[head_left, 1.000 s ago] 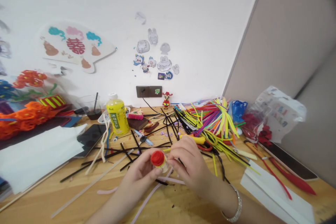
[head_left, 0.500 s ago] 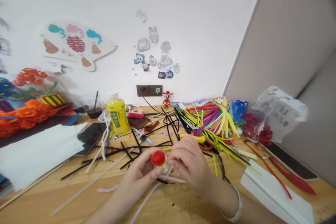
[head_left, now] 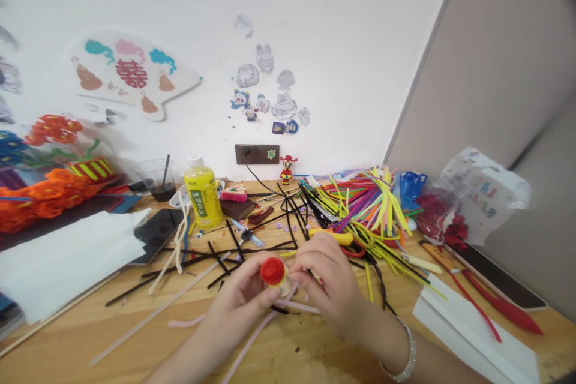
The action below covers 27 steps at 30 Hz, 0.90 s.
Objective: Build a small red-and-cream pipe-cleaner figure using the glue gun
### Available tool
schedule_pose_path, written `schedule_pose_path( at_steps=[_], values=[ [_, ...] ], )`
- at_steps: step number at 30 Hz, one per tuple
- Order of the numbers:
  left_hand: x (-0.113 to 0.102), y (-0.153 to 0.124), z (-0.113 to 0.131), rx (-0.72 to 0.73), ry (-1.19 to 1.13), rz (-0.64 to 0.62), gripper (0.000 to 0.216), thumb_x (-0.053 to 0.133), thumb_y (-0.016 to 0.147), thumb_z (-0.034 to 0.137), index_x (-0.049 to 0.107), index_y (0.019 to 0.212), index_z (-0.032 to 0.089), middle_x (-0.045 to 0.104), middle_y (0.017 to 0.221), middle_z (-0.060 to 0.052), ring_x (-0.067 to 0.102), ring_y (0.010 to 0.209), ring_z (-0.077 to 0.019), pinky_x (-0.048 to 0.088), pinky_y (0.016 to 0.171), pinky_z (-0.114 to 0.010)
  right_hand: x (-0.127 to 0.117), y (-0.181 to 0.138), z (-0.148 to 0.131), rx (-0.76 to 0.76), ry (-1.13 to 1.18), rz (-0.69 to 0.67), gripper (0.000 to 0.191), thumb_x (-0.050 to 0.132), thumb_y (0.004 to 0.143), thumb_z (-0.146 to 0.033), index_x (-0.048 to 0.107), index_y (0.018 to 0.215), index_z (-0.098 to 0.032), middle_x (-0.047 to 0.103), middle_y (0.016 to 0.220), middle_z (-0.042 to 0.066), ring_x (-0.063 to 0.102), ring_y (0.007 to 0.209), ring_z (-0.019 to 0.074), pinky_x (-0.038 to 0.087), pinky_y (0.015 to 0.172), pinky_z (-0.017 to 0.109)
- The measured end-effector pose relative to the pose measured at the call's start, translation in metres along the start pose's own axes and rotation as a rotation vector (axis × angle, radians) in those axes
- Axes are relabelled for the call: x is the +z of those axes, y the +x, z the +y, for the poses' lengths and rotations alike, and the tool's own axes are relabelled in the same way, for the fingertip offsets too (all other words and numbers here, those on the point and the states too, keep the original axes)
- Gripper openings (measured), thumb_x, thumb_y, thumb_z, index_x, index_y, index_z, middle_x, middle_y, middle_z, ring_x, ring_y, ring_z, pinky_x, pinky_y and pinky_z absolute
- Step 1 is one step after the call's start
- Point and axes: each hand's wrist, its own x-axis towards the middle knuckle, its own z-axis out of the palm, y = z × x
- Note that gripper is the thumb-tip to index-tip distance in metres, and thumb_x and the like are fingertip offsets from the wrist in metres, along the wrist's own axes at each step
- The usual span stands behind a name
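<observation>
Currently in hand: one red-topped piece, held between two grips

Item: red-topped piece (head_left: 273, 270), small, yellowish-white below the red. Location: held over the worktop (head_left: 135, 354), to the right of the yellow bottle (head_left: 202, 198) and nearer the wearer.
Left hand (head_left: 245, 291): thumb and fingers pinching the piece from its left; red top uncovered, clear of the fingertips.
Right hand (head_left: 321, 270): thumb and fingers pressed together at the piece's pale right side; whether they pinch anything thin cannot be told.
Step, as judged: fine fingertip work on that side.
Next move, as judged: calls for a steady left hold and light, exact right-hand pressure.
Nearby: black strips (head_left: 128, 293), scattered before and right of the bottle; bundle of coloured strips (head_left: 360, 198), well to its right.
</observation>
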Motion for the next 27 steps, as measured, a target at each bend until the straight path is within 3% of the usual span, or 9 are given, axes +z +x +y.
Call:
schedule_pose_path(
  at_steps=[27],
  values=[
    [0.0007,-0.0028,-0.002,0.002,-0.011,-0.006,0.025,0.076,0.06,0.031,0.068,0.081,0.022,0.064,0.08,0.0,0.057,0.078,-0.0138,0.046,0.072,-0.021,0.0061,-0.0021,-0.0043,0.069,0.101,0.068,0.017,0.046,0.088,-0.023,0.054,0.074,-0.019,0.057,0.069,0.001,0.051,0.069,0.0158,0.038,0.066,0.031]
  ],
)
